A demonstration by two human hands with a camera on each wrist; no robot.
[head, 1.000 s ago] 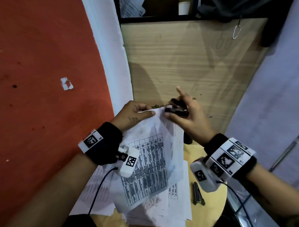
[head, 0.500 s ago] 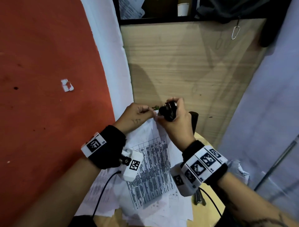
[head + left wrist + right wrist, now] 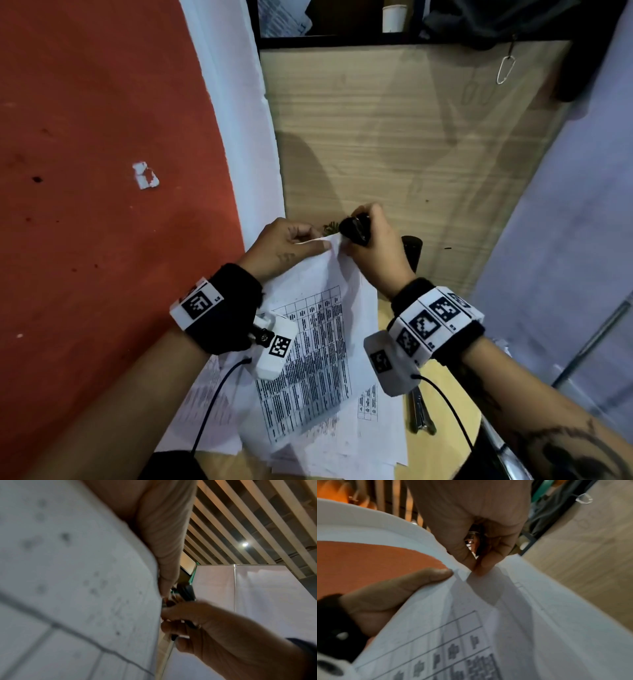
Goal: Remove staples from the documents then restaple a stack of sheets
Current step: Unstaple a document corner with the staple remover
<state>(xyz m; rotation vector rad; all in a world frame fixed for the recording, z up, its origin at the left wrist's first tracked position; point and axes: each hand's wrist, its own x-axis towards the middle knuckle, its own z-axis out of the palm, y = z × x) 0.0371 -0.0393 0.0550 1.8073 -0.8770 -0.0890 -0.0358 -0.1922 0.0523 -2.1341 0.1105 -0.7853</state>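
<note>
1. The left hand [image 3: 286, 245] pinches the top corner of the printed sheets [image 3: 318, 349], thumb on top, just above the middle of the head view.
2. The right hand [image 3: 375, 251] is curled round a black staple remover [image 3: 356, 229], at that same corner.
3. More papers [image 3: 342, 455] lie on the round table [image 3: 445, 404], lower middle.
4. A metal stapler [image 3: 419, 413] lies at lower right, beside the papers.

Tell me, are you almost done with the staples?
Not nearly. The left hand pinches the document's corner while the right hand works the staple remover there. Loose sheets lie underneath; whether they're already unstapled is unclear. The stapler sits untouched, so restapling is left.
</note>
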